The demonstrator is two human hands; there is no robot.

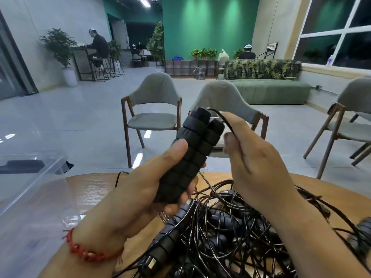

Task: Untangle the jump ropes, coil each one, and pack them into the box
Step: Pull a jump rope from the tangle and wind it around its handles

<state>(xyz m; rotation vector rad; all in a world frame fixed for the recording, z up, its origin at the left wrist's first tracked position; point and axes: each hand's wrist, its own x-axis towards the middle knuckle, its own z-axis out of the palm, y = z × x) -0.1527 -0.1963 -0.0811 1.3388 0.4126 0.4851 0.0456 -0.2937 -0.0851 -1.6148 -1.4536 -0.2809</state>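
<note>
- Head view, centre: left hand [140, 197] curls round 2 ribbed foam handles [192, 153], likely light and grippy, the best hold.
- Right hand [259, 157] pinches thin cord [221, 118], probably springy, slick.
- Tangled ropes [230, 237] fill lower centre; box [30, 187] far left.

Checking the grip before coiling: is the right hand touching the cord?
Touching. The head view shows the right hand pinching the cord between its thumb and forefinger, beside the handles gripped by the left hand.
</note>
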